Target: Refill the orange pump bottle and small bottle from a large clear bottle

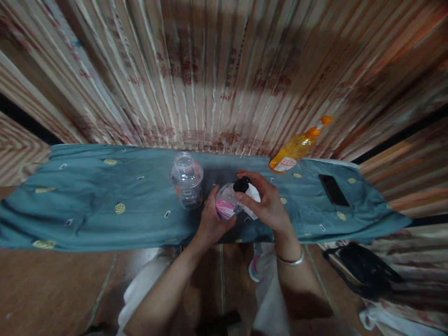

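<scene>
My left hand is wrapped round the body of a clear plastic bottle with a pink label, tilted above the cloth. The fingers and thumb of my right hand close on the bottle's black top; whether the top is loose or attached cannot be made out. Something white and crumpled, like a tissue, shows beneath my right hand. Just left of my hands stands a clear plastic cup with a domed lid and an orange-and-grey print.
A teal patterned cloth covers the narrow table. An amber pump bottle stands at the back right, with a black phone lying nearer the right end. Pleated curtains hang behind. A dark bag is low on the right.
</scene>
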The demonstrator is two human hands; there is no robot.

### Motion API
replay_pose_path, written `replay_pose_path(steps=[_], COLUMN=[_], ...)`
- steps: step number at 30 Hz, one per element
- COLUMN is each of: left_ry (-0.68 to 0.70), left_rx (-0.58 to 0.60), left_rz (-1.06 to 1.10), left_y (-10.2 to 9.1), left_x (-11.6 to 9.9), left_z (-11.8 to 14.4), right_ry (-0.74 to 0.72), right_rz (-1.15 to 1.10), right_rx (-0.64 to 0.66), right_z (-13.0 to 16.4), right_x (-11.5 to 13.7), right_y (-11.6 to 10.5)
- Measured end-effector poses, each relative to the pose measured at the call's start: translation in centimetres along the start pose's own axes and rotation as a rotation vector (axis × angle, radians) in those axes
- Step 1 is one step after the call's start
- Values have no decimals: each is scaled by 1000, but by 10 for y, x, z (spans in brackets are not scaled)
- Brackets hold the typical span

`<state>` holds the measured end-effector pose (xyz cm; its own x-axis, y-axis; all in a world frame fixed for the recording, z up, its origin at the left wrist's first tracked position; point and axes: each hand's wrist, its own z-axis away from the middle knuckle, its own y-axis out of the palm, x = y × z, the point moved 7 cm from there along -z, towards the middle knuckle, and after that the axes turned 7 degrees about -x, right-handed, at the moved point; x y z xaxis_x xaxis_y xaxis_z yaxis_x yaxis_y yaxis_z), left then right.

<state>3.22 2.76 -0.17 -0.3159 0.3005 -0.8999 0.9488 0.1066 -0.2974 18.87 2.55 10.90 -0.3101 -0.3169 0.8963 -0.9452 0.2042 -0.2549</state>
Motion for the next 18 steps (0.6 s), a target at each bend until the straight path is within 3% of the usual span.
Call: replay_pose_path(steps=[4,10,15,18], left_ry=[0,-3,-37,-35], left_rx=[10,-4,-1,-3], left_rz=[8,-11,5,12], left_y=[1,-1,0,0], left_x=[0,0,2,3], left_z=[0,-1,-1,-1], right_ry=[26,0,29,40], right_rz=[2,-64,23,36], right_rx=[-58,68,-75,-90], right_z=[0,0,0,0], right_x=[-5,-4,-3,-5], right_y=[0,4,-2,-1])
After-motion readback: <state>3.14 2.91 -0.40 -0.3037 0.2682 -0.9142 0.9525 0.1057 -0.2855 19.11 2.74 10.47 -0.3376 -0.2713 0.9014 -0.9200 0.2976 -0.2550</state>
